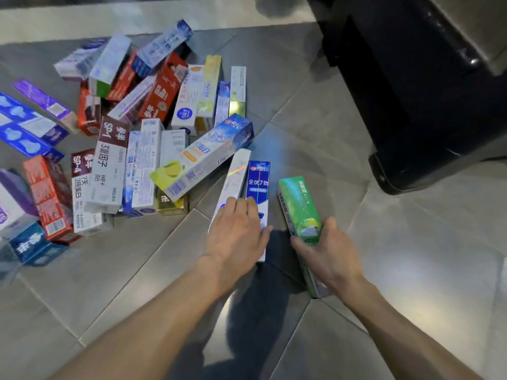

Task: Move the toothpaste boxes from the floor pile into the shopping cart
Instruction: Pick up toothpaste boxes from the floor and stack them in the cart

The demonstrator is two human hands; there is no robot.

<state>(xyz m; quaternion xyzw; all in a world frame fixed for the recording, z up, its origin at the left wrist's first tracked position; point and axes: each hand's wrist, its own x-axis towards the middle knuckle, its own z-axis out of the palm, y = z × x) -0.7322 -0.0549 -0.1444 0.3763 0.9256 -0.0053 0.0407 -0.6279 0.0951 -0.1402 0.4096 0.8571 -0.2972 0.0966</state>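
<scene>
A pile of several toothpaste boxes (pixel 142 127) sprawls over the grey tiled floor at the left and centre. My left hand (pixel 237 231) lies on top of two boxes side by side, a white one (pixel 236 174) and a blue-and-white one (pixel 258 182), with its fingers curled over them and the thumb at the blue box's right edge. My right hand (pixel 326 250) grips a green box (pixel 297 207) near its middle, thumb on the right side. The shopping cart is not in view.
A large black bin-like object (pixel 417 105) stands on the floor at the upper right, close to the green box. Bare grey tiles (pixel 411 256) lie to the right and in front of the pile. A pale ledge (pixel 82 20) runs along the back.
</scene>
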